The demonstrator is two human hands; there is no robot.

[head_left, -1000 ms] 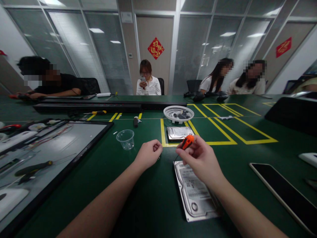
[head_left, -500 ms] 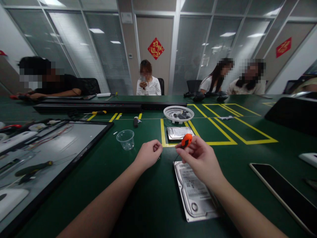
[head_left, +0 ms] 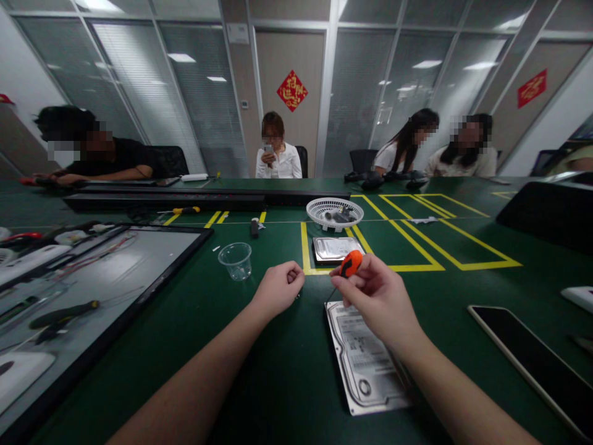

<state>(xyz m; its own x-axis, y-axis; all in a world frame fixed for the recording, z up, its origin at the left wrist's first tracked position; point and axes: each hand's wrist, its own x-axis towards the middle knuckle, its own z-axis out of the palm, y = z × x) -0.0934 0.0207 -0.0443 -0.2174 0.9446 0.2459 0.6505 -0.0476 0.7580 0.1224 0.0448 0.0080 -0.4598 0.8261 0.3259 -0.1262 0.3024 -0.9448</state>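
Note:
My right hand is closed around an orange and black screwdriver. Its thin shaft slants down to the far left corner of a silver hard drive, which lies label up on the green table, partly covered by my hand and forearm. To the left, my left hand rests on the table with its fingers curled in; what they hold, if anything, is hidden. Tiny bright specks show beside those fingers. Just beyond my right hand lies a second hard drive, and a clear plastic cup stands left of my left hand.
A white basket of small dark parts stands farther back. A panel with tools and loose parts fills the left side. At right lies a phone-like dark slab. Yellow tape marks the green table. Several people sit across it.
My right hand and the screwdriver have shifted very slightly, and the orange handle has turned a little. My left hand and the hard drives stay put.

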